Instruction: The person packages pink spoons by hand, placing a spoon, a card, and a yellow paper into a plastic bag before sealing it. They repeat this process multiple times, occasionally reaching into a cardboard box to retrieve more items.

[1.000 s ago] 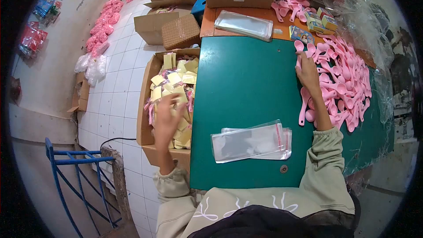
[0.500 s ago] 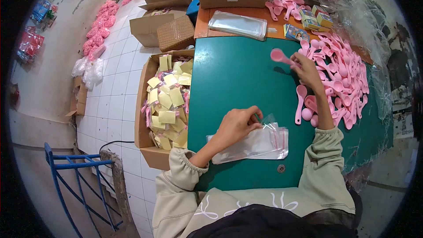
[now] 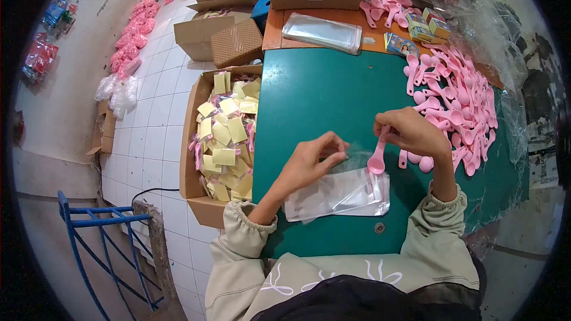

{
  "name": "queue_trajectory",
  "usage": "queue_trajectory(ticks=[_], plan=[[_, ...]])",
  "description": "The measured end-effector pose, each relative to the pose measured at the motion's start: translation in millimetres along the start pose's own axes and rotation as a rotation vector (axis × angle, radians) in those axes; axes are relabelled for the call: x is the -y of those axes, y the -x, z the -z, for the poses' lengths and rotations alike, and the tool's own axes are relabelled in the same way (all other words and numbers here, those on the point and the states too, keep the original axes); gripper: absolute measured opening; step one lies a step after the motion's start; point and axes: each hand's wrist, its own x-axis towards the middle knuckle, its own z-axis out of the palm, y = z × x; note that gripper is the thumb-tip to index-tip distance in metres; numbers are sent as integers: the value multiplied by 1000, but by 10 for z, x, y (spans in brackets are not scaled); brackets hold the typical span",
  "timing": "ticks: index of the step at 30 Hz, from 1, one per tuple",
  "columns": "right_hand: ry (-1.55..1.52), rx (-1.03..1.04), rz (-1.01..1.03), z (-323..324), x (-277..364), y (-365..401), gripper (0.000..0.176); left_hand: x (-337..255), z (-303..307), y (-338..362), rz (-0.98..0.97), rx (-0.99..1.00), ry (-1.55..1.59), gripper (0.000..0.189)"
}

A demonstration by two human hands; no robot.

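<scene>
Spoons: one pink spoon [image 3: 377, 160] clamped in right hand [image 3: 413, 134] fingers; left hand [image 3: 312, 160] pinches one clear bag [image 3: 357, 156]. Bag stack [image 3: 333, 199] at green table [image 3: 321, 95] front edge; spoon heap [image 3: 461, 107] right edge; tiled floor [image 3: 148, 137].

left hand [image 3: 309, 160] pinching, forearm raised | right hand [image 3: 410, 134] gripping, wrist bent

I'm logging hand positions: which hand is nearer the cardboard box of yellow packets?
Left. The left hand pinches a clear bag just right of the cardboard box; the right hand, holding a pink spoon, is farther right.
</scene>
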Motion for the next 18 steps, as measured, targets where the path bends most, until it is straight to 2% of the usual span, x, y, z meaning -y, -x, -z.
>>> queue_trajectory(ticks=[1,4,8,11,16,18], plan=[[4,5,-17,7,-3,14,14,8,26,-8,-37,-13,35,15],[33,-29,38,79,22,38,12,5,106,-13,210,31,382,15],[-194,-399,-141,222,179,84,9,-37,80,-17,268,4,464,15],[-402,-614,-80,89,283,23,15,-86,72,-30,286,-33,453,15],[-367,-519,-102,-51,385,-48,20,-32,66,-24,275,-76,370,21],[-375,-525,-113,-65,401,-59,21,-16,40,-26,260,-65,448,23]])
